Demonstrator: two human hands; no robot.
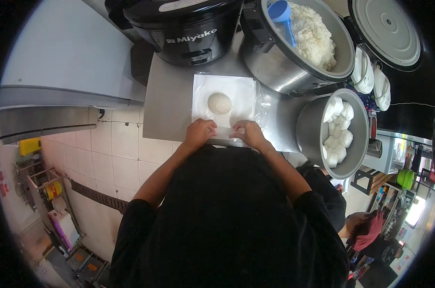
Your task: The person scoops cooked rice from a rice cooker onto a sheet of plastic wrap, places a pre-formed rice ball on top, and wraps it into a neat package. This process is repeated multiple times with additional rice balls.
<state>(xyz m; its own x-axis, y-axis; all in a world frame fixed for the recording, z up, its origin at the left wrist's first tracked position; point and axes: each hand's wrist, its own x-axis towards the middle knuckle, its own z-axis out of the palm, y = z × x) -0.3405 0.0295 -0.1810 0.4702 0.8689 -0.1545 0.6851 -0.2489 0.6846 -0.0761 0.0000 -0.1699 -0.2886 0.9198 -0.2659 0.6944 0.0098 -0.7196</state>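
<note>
A smooth, rounded mound of rice (219,103) sits on a stack of white wrapping paper (242,88) on the steel table in front of me. My left hand (200,132) pinches the paper's near edge at the left, with thumb and fingers curled inward. Across from it, my right hand (249,133) pinches the same edge at the right. Both hands are on the near side of the mound and apart from it. Clear plastic film (263,102) shows along the right side of the paper.
Behind the paper stand a closed black Miyako rice cooker (192,39) and an open cooker pot (282,68) of rice (312,36) with a blue scoop (280,12). To the right, a metal pot (312,122) holds several white wrapped bundles (338,131). Another person (361,226) is at the right.
</note>
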